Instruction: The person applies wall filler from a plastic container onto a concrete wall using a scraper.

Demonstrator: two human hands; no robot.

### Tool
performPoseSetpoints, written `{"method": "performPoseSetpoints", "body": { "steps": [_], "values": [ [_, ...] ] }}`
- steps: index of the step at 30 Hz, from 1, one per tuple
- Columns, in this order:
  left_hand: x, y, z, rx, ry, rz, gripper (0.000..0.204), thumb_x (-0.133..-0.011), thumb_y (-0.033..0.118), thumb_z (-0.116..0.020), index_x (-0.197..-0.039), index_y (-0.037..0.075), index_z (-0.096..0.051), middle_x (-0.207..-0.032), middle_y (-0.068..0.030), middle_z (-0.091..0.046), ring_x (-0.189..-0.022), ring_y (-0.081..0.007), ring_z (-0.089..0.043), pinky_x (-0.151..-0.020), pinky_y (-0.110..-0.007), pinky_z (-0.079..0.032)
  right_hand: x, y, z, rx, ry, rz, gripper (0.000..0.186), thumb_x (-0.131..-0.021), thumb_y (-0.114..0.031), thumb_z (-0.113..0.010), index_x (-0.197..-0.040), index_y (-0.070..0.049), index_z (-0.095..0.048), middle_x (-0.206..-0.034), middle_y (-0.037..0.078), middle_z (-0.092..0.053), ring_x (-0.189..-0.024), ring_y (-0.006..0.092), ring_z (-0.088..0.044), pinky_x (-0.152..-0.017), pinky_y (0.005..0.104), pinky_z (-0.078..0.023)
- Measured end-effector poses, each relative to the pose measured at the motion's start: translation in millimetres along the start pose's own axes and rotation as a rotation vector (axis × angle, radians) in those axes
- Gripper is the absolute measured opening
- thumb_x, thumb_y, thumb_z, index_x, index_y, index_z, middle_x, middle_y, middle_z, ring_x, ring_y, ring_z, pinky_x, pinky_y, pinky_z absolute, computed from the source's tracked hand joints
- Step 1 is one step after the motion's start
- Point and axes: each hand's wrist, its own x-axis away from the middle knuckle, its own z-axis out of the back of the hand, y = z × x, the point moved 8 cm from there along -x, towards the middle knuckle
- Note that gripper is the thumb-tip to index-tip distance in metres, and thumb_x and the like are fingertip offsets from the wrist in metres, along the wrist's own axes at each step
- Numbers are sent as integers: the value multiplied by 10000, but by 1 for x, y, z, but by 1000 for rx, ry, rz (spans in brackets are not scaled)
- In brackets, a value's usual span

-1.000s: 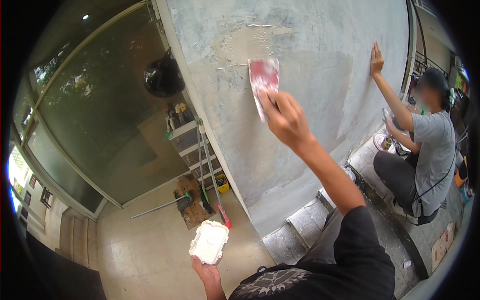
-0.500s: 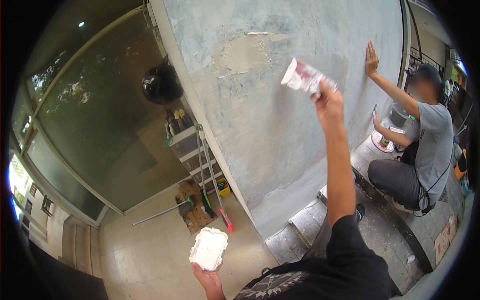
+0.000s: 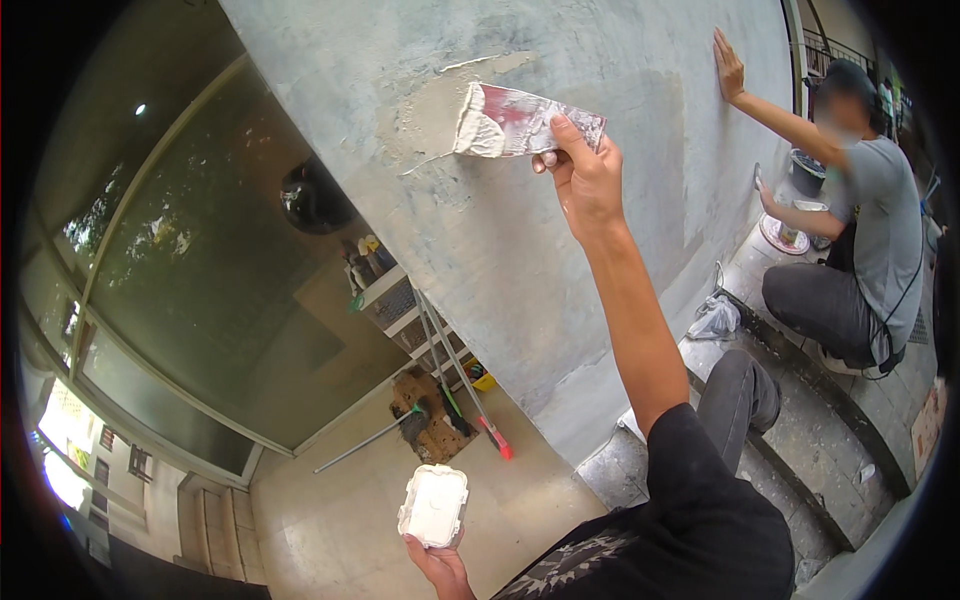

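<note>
My right hand [image 3: 583, 175] grips a red, paste-smeared flat scraper [image 3: 510, 118], held sideways at the pale, roughly plastered patch [image 3: 428, 110] on the grey-blue wall [image 3: 480, 270]. White paste is thick along the scraper's left edge; whether it touches the wall is hard to tell. Low down, my left hand [image 3: 440, 560] holds a small white container [image 3: 434, 505] filled with or coated in white paste.
A co-worker [image 3: 858, 250] in grey squats at the right, hands at the wall, near buckets [image 3: 806, 172]. Grey steps [image 3: 830, 440] run below. At left are a glass door [image 3: 180, 260], a black helmet [image 3: 310, 197], shelves [image 3: 385, 295] and long-handled brooms [image 3: 413, 415].
My right hand swung right and tilted the scraper sideways, then came back up and left to the patch with paste visible on the blade. The view has shifted; my leg now shows bent.
</note>
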Motion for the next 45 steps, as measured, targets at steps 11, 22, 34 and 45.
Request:
{"method": "performPoseSetpoints", "body": {
  "steps": [11,22,34,45],
  "values": [
    [-3,-11,-12,32,-69,34,641,-985,518,-457,-1460,106,-329,-1426,-126,-480,-1211,-313,-567,-759,-465,-595,-39,-20,37,102,-78,-66,135,-922,-153,-654,-897,-22,-630,-803,42,-634,-643,107,-544,-598,297,-473],
    [2,-20,0,43,-35,39,639,-988,514,-458,-1459,103,-329,-1438,-128,-469,-1224,-321,-554,-766,-473,-578,-79,-36,-18,329,-377,7,131,-944,-174,-633,-907,-49,-628,-828,21,-621,-654,88,-499,-621,291,-429],
    [-1,-8,2,4,-53,28,640,-990,515,-448,-1465,103,-323,-1451,-131,-452,-1250,-319,-537,-816,-492,-578,-65,-42,-52,406,-393,18,134,-923,-162,-663,-873,-38,-654,-757,6,-622,-598,88,-563,-542,261,-458],
    [-2,-12,4,14,-55,67,647,-990,506,-457,-1467,91,-320,-1447,-132,-456,-1254,-320,-532,-841,-491,-567,86,15,-127,1524,-421,1158,354,-771,45,-636,-1124,39,-655,-809,105,-596,-682,205,-568,-590,293,-504]
  ]
}}
